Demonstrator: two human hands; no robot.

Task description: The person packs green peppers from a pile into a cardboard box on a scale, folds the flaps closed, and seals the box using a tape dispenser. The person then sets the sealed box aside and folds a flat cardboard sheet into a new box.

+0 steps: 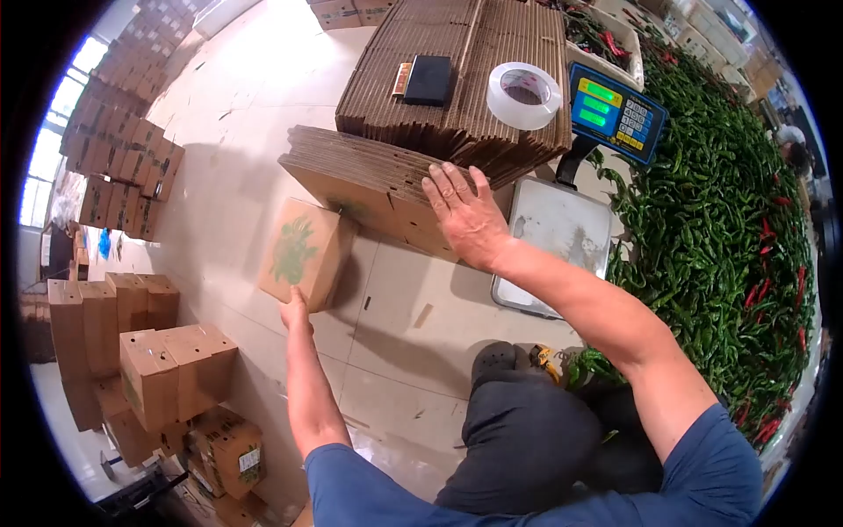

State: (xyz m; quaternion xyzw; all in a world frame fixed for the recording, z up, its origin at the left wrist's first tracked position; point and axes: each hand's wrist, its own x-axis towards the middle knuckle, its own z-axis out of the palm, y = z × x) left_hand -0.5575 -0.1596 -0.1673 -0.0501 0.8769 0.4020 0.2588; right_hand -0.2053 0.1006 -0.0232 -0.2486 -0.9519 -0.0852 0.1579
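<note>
My left hand (296, 310) is at the near edge of a brown cardboard box (303, 250) with a green print, its fingers closed on that edge. My right hand (465, 215) lies with fingers spread on the upper edges of flattened cartons (395, 209) that stand on their sides. Behind them is a larger stack of flattened cardboard (395, 53), bearing a clear tape roll (524, 95) and a black case (428, 80). Right of my right hand is a weighing scale's metal platform (562, 241).
The scale's lit display (619, 112) rises behind its platform. A large heap of green peppers (702, 237), with some red ones, covers the right side. Closed boxes (178, 364) stand at the lower left, and stacked cartons (132, 158) farther back. A yellow object (544, 360) lies near my shoe.
</note>
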